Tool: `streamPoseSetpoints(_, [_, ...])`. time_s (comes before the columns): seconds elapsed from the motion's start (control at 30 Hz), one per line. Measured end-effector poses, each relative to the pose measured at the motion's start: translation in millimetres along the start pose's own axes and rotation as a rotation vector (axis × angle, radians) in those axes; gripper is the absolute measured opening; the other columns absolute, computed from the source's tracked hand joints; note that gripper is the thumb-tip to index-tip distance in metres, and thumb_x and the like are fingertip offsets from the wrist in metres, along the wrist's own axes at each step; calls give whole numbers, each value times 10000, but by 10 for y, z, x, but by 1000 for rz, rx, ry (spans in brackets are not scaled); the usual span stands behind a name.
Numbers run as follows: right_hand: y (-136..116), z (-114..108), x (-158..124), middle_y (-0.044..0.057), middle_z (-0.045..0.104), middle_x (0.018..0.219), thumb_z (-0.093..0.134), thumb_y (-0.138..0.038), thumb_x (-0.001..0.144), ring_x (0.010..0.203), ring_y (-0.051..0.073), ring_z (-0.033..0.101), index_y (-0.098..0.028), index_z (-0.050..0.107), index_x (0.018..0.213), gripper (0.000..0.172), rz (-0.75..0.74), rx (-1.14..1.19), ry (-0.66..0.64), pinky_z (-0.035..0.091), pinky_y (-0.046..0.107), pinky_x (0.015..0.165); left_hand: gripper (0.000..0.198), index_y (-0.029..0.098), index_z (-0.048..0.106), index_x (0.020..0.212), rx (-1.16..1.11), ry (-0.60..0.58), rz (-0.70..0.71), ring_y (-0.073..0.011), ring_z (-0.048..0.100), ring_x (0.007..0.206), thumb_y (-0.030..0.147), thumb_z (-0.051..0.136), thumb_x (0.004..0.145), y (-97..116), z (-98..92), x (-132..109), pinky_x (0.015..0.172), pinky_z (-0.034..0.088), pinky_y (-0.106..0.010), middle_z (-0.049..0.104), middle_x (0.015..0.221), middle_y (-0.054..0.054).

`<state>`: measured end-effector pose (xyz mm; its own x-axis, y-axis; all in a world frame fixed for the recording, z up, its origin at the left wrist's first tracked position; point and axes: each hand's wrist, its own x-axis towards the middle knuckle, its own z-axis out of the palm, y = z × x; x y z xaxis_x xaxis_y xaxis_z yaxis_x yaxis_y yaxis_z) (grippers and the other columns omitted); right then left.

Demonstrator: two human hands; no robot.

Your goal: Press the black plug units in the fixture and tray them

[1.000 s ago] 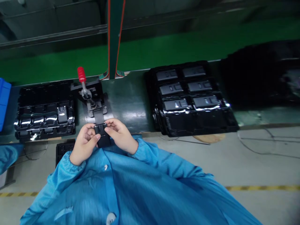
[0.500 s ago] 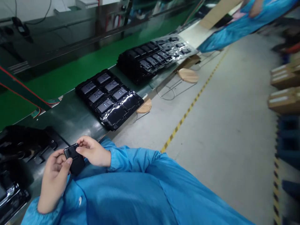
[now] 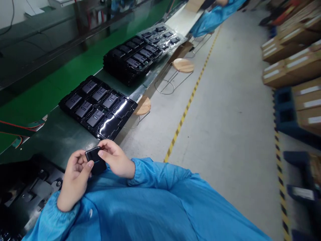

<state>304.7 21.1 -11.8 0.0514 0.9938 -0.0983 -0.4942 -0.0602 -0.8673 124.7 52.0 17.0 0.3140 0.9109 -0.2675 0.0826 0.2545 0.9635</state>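
I hold a flat black rectangular device (image 3: 97, 164) with light lettering on its face in front of my body, between both hands. My left hand (image 3: 76, 179) pinches its left side, the thumb lying on the face. On the opposite side, my right hand (image 3: 115, 159) grips the upper right edge with thumb and fingers. Just beyond them on the bench, a glossy black tray (image 3: 119, 117) carries several similar dark devices (image 3: 84, 108) in its pockets; two pockets at its near right end hold nothing. The device's underside is hidden.
Farther along the green bench (image 3: 56, 134) stands a stack of filled black trays (image 3: 116, 68). A dark metal fixture (image 3: 41, 187) sits at lower left. Wooden stools (image 3: 183, 65) stand beside the bench. Cartons (image 3: 298, 68) line the right. A blue-sleeved person (image 3: 213, 18) is at the far end.
The camera view has swung right, so the trays and bench appear farther left. Both hands still hold the device, now tilted so its lettering shows more clearly.
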Motion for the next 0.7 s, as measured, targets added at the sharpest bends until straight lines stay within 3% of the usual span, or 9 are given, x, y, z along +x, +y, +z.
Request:
streamPoseSetpoints(0.2, [-207,-284,-52,13,642,993,753,-640,953,856,144,588,-237,626,1151,466,-66,-157,-14,507,292,776,426,228,574,1242,-24,-140,41,-81,555,520,419,810,943,70,277,160,474,473,-195,567,775,66])
streamPoseSetpoints(0.3, [-353,-454,-72,44,685,1036,710,-632,984,883,159,631,-227,649,1166,448,-141,-289,19,529,306,784,506,241,558,1350,-91,-235,51,-91,587,558,399,814,943,106,435,243,517,513,-203,588,797,59])
streamPoseSetpoints(0.4, [-535,-691,41,33,692,967,716,-601,981,850,161,644,-229,649,1112,400,-261,-368,211,544,314,777,635,286,481,1486,-177,-317,46,-112,674,669,391,804,950,96,545,300,659,597,-264,682,998,1])
streamPoseSetpoints(0.5, [-745,-1006,347,-19,634,818,757,-535,942,700,135,582,-240,599,1039,349,-320,-381,474,512,280,649,561,266,530,1451,-174,-370,6,-127,701,741,395,778,965,8,577,280,744,613,-299,714,1111,-54])
streamPoseSetpoints(0.6, [-941,-1302,753,-50,570,741,711,-425,964,592,112,522,-245,518,973,264,-249,-403,646,467,254,552,405,205,653,1306,-42,-448,-85,-147,704,770,383,766,960,-102,524,181,768,613,-311,730,1069,-80])
streamPoseSetpoints(0.7, [-1066,-1470,1093,-59,545,717,653,-306,998,571,108,545,-244,466,930,208,-105,-499,704,466,247,545,347,194,721,1254,174,-581,-115,-184,716,850,340,763,942,-139,411,58,833,620,-345,762,1079,-108])
